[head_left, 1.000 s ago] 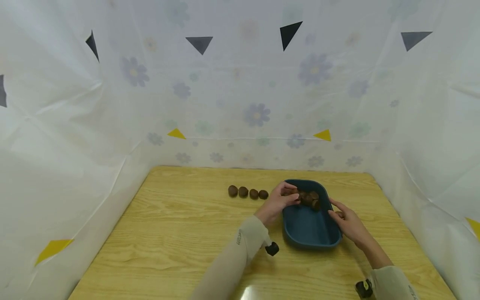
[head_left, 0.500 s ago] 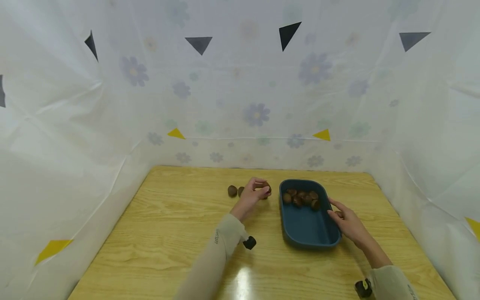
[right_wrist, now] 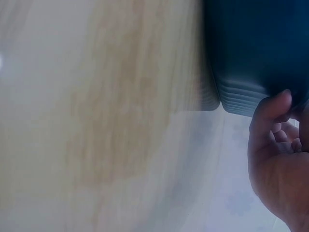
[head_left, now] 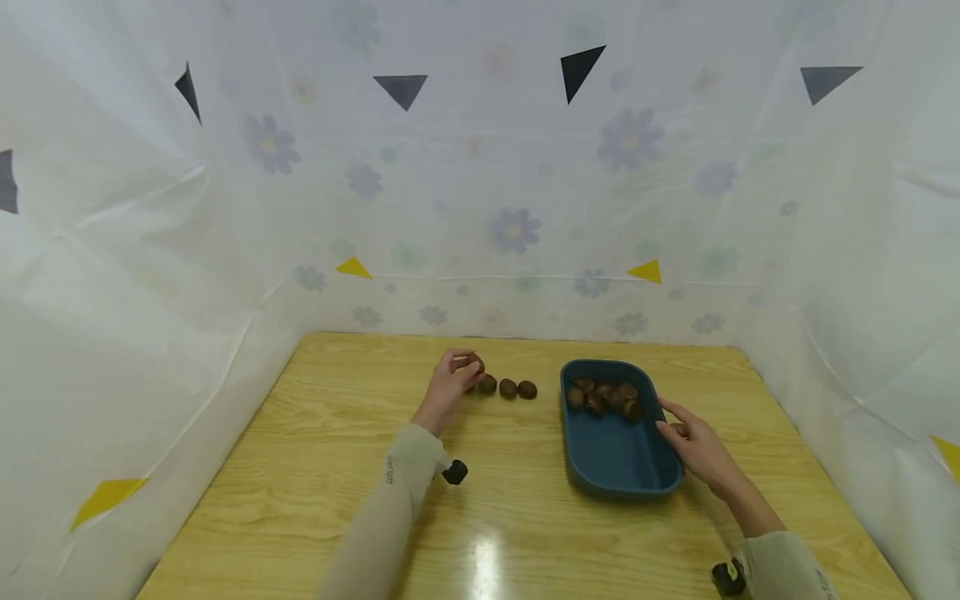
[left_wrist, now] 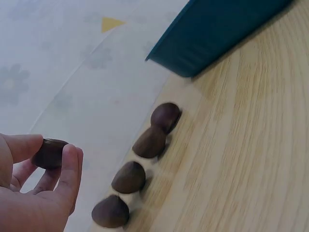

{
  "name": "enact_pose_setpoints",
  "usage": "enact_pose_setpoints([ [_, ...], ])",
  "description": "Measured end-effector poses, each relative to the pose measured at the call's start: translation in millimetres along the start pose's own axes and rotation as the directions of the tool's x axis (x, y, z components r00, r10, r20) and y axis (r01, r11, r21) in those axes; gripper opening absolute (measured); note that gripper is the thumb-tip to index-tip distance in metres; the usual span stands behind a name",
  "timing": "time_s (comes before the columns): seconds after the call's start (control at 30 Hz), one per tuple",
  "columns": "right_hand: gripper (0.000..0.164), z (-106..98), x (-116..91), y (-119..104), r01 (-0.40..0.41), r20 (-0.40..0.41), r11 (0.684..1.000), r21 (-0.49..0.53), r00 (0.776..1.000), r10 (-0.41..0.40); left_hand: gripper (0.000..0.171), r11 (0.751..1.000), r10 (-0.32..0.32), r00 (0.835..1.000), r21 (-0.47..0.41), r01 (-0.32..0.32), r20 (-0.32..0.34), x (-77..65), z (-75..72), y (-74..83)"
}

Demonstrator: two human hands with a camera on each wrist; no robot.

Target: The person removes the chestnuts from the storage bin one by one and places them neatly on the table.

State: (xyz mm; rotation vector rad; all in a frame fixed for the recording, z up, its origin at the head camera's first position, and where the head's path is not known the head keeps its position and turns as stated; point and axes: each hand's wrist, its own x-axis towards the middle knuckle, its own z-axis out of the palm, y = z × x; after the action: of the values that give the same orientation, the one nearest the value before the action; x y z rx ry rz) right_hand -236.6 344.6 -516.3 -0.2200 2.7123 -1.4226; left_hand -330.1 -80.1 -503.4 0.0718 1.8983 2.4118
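Observation:
A brown chestnut (left_wrist: 50, 153) is pinched between the thumb and fingers of my left hand (head_left: 447, 385), raised over the left end of a row. The chestnuts in that row (head_left: 507, 388) lie on the table; the leftmost is partly hidden by the hand in the head view. To the right stands a deep blue container (head_left: 618, 454) with rounded corners, and several chestnuts (head_left: 615, 398) are gathered at its far end. My right hand (head_left: 701, 450) holds the container's right side, its thumb (right_wrist: 275, 107) against the wall; some of its fingers are partly hidden.
The wood-grain table (head_left: 337, 467) is enclosed by pale flowered sheeting (head_left: 450, 208) at the back and both sides. A small black device (head_left: 454, 472) is strapped at the left wrist, and a similar black device (head_left: 727, 577) at the right.
My left hand has moved left from inside the container, over the row to its left end, carrying a chestnut. The right hand and the container stay in place.

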Motion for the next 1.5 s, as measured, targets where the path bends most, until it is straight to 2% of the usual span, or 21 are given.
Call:
enact_pose_setpoints([
  [0.17, 0.063, -1.4, 0.9, 2.2, 0.002, -0.011, 1.0, -0.028, 1.0, -0.002, 0.036, 0.999, -0.002, 0.997, -0.044, -0.001, -0.075, 3.6, -16.2, -2.4],
  [0.37, 0.063, -0.6, 1.3, 3.7, 0.0, -0.003, 1.0, -0.014, 1.0, 0.0, 0.037, 0.997, -0.015, 0.996, -0.078, 0.008, -0.086, 3.1, -27.2, -3.7],
  [0.5, 0.064, -0.1, 1.4, 4.1, -0.005, -0.001, 1.0, -0.014, 1.0, 0.005, 0.038, 0.998, -0.017, 0.994, -0.064, 0.01, -0.105, 1.8, -31.3, -4.0],
  [0.8, 0.063, 0.4, 1.1, 4.0, -0.002, 0.0, 1.0, 0.011, 1.0, 0.002, 0.039, 0.999, -0.048, 0.976, -0.01, 0.047, -0.213, 3.4, -38.9, -9.9],
  [1.03, 0.063, 1.4, 0.0, 2.6, 0.001, 0.007, 1.0, 0.021, 1.0, -0.002, 0.041, 0.992, -0.085, 0.965, 0.074, 0.106, -0.248, 3.2, -47.2, -16.1],
  [1.23, 0.063, 1.0, 1.2, 3.0, -0.001, 0.001, 1.0, 0.015, 1.0, 0.001, 0.035, 0.982, -0.056, 0.961, 0.157, 0.102, -0.272, 5.9, -46.9, -21.1],
  [1.33, 0.063, 0.7, 1.2, 3.2, 0.0, 0.0, 1.0, 0.018, 1.0, 0.0, 0.031, 0.961, -0.03, 0.961, 0.255, 0.103, -0.276, 6.8, -45.0, -23.2],
  [1.5, 0.063, 0.8, -0.3, 3.0, -0.005, 0.005, 0.999, 0.033, 1.0, 0.005, 0.027, 0.899, 0.013, 0.965, 0.425, 0.103, -0.262, 3.1, -42.6, -22.7],
])
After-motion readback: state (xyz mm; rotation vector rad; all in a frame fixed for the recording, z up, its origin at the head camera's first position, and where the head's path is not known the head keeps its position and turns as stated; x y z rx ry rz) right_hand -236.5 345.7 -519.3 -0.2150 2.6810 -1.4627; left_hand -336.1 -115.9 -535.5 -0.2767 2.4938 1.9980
